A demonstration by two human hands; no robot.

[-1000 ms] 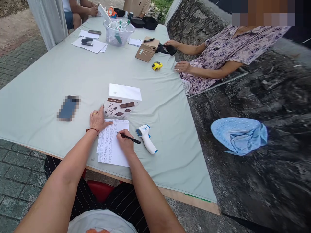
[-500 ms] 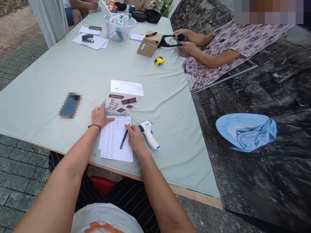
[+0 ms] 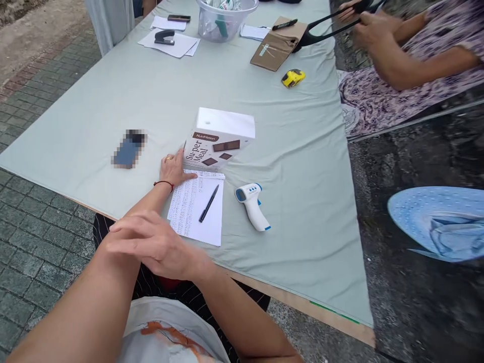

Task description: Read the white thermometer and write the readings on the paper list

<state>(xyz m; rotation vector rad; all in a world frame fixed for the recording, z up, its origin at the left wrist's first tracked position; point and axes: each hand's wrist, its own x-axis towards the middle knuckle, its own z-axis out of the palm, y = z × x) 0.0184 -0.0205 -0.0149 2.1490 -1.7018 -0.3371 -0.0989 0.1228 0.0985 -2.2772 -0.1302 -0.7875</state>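
My left hand (image 3: 174, 169) lies with thumb and fingers apart at the lower left corner of a white Super Meal box (image 3: 223, 126). Its thumb rests on the top edge of sheets of paper (image 3: 189, 201) covered in handwriting. A black pen (image 3: 209, 203) lies slanted on the paper, with nobody holding it. Across my left forearm is my right hand (image 3: 155, 244), slightly blurred, its fingers stretched out over the skin and nothing held. To the right of the paper sits a white and blue infrared thermometer (image 3: 252, 205).
A phone (image 3: 129, 149) lies left of the box. Farther back are a stapler (image 3: 164, 37) on papers, a clear tub (image 3: 223, 20) of bottles, a brown notebook (image 3: 278, 48) and a yellow tape measure (image 3: 293, 78). Another person's hands (image 3: 372, 30) hold a black strap-like item at the right.
My right hand has left the pen on the paper and moved left onto my left forearm. The left hand stays by the box. The view has shifted, so the table appears farther right.
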